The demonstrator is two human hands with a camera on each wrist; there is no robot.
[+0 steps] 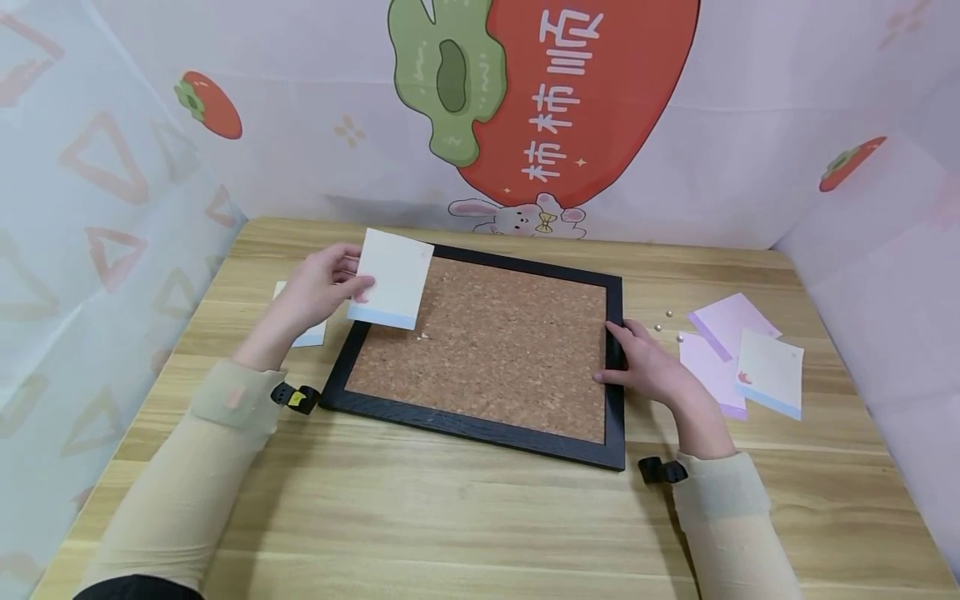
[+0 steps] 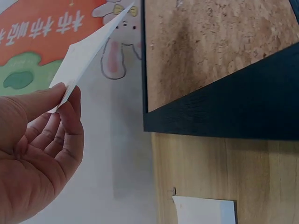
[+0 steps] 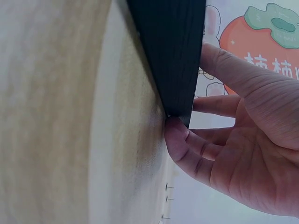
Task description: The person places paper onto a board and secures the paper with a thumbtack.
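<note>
A cork board (image 1: 487,350) with a black frame (image 1: 480,427) lies at a slant on the table. My left hand (image 1: 318,283) pinches a white note card (image 1: 393,279) with a blue bottom strip between thumb and fingers. That card is held above the board's far left corner and overlaps it in the head view; the left wrist view shows it nearly edge-on. At the board's right side, my right hand (image 1: 648,358) grips the frame, thumb over the face and fingers along the outer edge and underside, as the right wrist view shows (image 3: 238,126).
Another white card (image 1: 311,335) lies left of the board. On the right are two purple cards (image 1: 733,323) and a white-and-blue card (image 1: 770,372), overlapping. Several small pins (image 1: 669,314) stand between them and the frame. A printed cloth backdrop (image 1: 300,167) rises behind the table.
</note>
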